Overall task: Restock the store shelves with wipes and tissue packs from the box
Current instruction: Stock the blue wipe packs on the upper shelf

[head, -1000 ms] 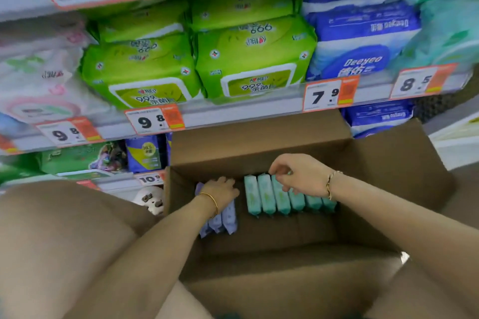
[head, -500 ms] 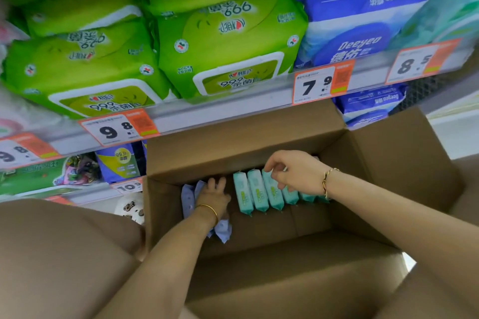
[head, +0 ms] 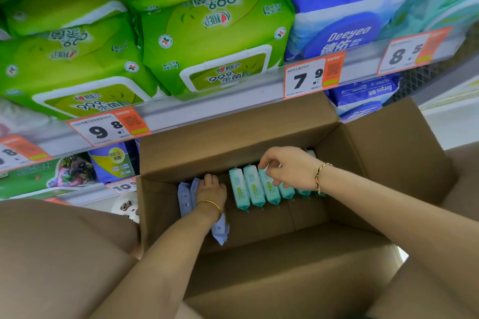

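Two grips in the box [head: 233, 147]: fingers of my left hand [head: 210, 190] clasp lavender packs [head: 184, 198], those of my right hand [head: 287, 171] pinch teal packs [head: 252, 186] (tightly rowed); neighbours could drag out.

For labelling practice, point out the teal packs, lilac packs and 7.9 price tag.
teal packs [head: 252, 186]: head view, second pack's face.
lilac packs [head: 184, 198]: head view, leftmost pack.
7.9 price tag [head: 299, 81]: head view, digits.

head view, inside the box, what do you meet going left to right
pale blue packs → left hand → teal packs clear of the fingers → right hand
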Demonstrator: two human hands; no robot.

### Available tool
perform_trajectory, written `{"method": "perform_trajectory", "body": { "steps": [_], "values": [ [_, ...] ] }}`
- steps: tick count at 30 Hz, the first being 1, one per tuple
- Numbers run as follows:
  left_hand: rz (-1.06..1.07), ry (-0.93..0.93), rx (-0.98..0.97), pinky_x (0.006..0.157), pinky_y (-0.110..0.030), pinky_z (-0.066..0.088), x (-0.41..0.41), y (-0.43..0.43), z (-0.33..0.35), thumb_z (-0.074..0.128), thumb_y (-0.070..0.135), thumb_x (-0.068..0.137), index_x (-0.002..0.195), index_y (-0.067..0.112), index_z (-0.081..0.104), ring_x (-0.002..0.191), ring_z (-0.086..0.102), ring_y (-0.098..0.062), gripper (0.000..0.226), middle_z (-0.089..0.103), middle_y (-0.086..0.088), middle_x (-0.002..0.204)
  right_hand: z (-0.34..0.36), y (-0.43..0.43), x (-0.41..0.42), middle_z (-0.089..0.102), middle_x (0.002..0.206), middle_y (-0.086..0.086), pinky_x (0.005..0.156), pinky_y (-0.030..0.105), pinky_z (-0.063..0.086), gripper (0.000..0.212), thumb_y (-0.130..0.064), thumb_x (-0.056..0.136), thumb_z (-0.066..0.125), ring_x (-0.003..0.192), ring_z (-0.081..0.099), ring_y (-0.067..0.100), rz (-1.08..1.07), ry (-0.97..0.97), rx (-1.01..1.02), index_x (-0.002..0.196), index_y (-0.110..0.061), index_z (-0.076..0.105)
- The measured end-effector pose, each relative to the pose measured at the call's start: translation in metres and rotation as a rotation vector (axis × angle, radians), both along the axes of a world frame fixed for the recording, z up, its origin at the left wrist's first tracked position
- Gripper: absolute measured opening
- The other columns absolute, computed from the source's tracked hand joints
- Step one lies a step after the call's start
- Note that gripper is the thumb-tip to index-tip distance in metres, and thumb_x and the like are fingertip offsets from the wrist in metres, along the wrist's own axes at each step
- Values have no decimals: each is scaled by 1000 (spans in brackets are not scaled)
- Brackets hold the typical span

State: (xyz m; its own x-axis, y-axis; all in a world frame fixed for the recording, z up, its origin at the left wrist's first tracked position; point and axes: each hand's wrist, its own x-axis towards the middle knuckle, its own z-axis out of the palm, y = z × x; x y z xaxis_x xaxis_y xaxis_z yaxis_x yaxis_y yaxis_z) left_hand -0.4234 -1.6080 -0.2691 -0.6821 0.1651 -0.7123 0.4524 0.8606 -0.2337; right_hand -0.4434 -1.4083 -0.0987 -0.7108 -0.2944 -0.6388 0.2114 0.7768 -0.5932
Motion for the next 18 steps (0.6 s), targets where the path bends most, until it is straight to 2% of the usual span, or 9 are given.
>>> {"method": "perform_trajectory", "body": {
  "steps": [4, 7, 10, 13, 16, 18],
  "values": [
    [59, -121, -42, 108, -38, 31, 2, 5, -3, 65, 25, 84, 129, 7, 50, 126, 36, -35, 51, 41, -19, 135, -2, 0, 1, 62, 112, 5, 59, 12, 45, 27, -12, 96, 43, 91, 66, 15, -7, -10, -6, 120, -13, 55],
    [118, -173, 36, 110, -38, 33, 8, 4, -6, 65, 21, 83, 129, 7, 46, 129, 37, -36, 52, 40, -20, 137, -4, 1, 1, 61, 110, 4, 55, 10, 46, 26, -12, 95, 44, 86, 65, 13, -17, -8, -10, 119, -14, 56],
    [162, -226, 201, 101, -40, 39, 13, 3, -1, 62, 15, 83, 131, 9, 37, 126, 41, -38, 55, 39, -19, 135, -3, -1, 1, 59, 102, 0, 61, 16, 51, 25, -12, 95, 43, 84, 65, 13, -22, -11, -19, 116, -14, 56],
    [207, -269, 312, 89, -37, 45, 13, 1, 6, 59, 13, 84, 124, 8, 41, 113, 54, -34, 44, 53, -17, 125, -3, -2, 1, 55, 92, -5, 71, 31, 56, 25, -11, 95, 43, 81, 65, 13, -24, -23, -39, 117, -12, 56],
    [368, -319, 354, 83, -35, 48, 7, -4, 23, 66, 12, 78, 105, 11, 43, 105, 58, -30, 36, 57, -15, 118, 1, -2, 1, 55, 98, -2, 72, 31, 56, 26, -11, 95, 43, 83, 65, 14, -36, -28, -61, 118, -10, 55],
    [462, -379, 384, 77, -33, 48, -2, -6, 45, 70, 9, 76, 111, 9, 48, 105, 58, -28, 41, 56, -14, 118, 3, -2, 3, 55, 101, 0, 73, 31, 56, 27, -11, 95, 44, 85, 64, 15, -38, -22, -67, 119, -9, 54]
  ]
}}
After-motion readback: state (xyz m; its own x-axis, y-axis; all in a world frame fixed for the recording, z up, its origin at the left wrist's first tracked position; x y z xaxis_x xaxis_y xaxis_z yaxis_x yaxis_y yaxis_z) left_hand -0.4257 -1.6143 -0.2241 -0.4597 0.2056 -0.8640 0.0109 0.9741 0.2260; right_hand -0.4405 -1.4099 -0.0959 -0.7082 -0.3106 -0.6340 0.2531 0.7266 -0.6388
